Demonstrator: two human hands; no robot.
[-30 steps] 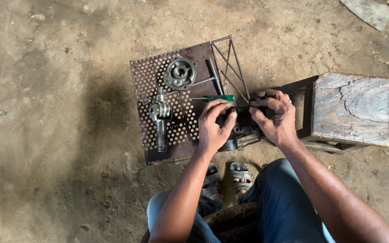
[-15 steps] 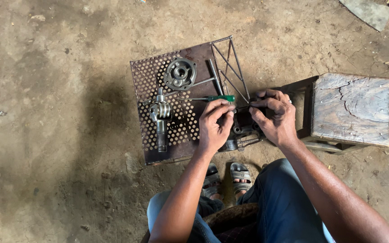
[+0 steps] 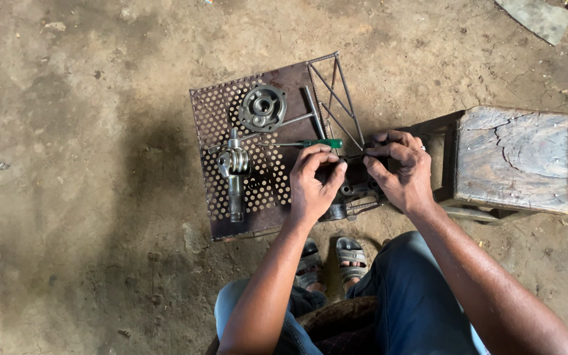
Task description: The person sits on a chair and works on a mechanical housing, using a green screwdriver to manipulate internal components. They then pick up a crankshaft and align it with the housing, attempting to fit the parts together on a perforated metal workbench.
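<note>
At the perforated plate's [image 3: 212, 118] right edge, both hands stay put: left hand [image 3: 315, 184] and right hand [image 3: 399, 172] pinching a thin rod [image 3: 355, 156].

The left hand [image 3: 315, 184] and right hand [image 3: 399, 172] cover most of the dark metal part [image 3: 353, 197] between them, so its shape cannot be told. At three o'clock of the green-handled screwdriver [image 3: 307, 143], a thin dark rod [image 3: 355, 156] vanishes under the fingers. The grey flat scrap [image 3: 539, 16] at one o'clock is cut by the top edge.
</note>
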